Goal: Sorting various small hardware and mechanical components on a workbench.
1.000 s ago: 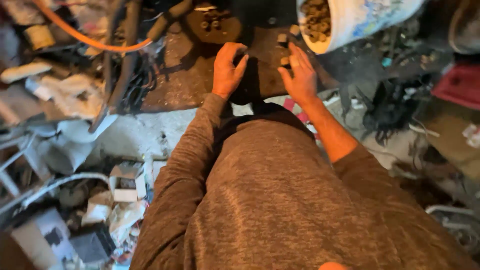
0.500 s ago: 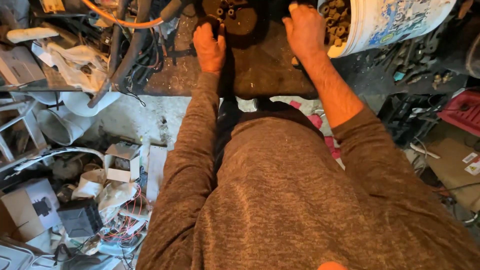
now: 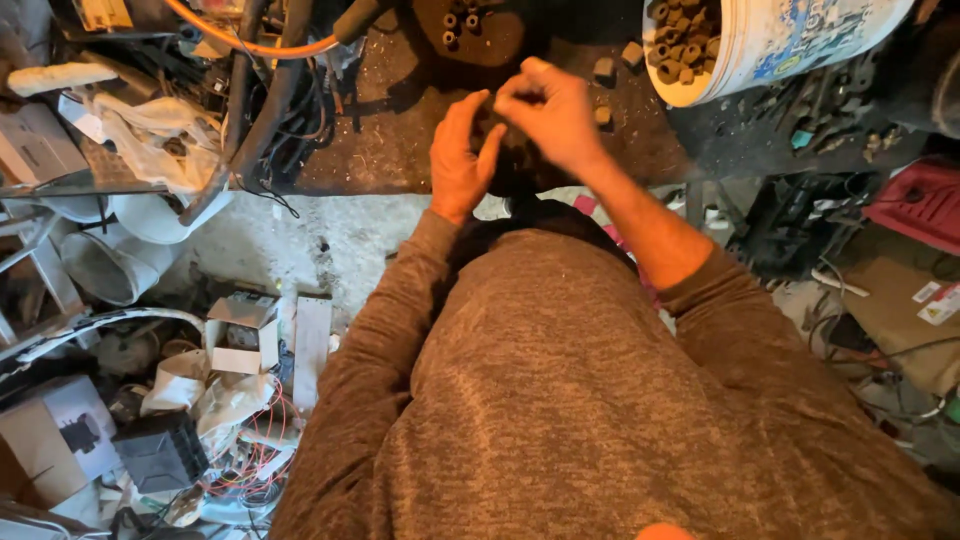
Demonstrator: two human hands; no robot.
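We hold both hands together over the dark, grimy tabletop (image 3: 400, 140), close in front of our chest. Our left hand (image 3: 462, 155) is raised with the palm turned toward the right, fingers curled loosely. Our right hand (image 3: 545, 112) meets it from the other side, fingertips pinched down toward the left palm. Between them sits a small dark object (image 3: 497, 135); it is mostly hidden in shadow, so we cannot tell what it is, nor whether either hand truly clamps it or only touches it. The hands are touching or very nearly so.

Just beyond the hands, at the far edge of the tabletop, lies a round dark part with several short sockets (image 3: 468, 22). To the right of it a white bucket (image 3: 790, 40) lies tilted, its mouth toward us, filled with rusty brown nuts (image 3: 685, 35). A few loose brown blocks (image 3: 604, 70) lie on the tabletop near the bucket's mouth.

An orange hose (image 3: 250, 42) curves across the upper left. On the floor to our left lie cardboard boxes (image 3: 242, 332), white pipe pieces (image 3: 110, 265) and a tangle of red wire (image 3: 255, 465). A red case (image 3: 920, 200) sits at the right.
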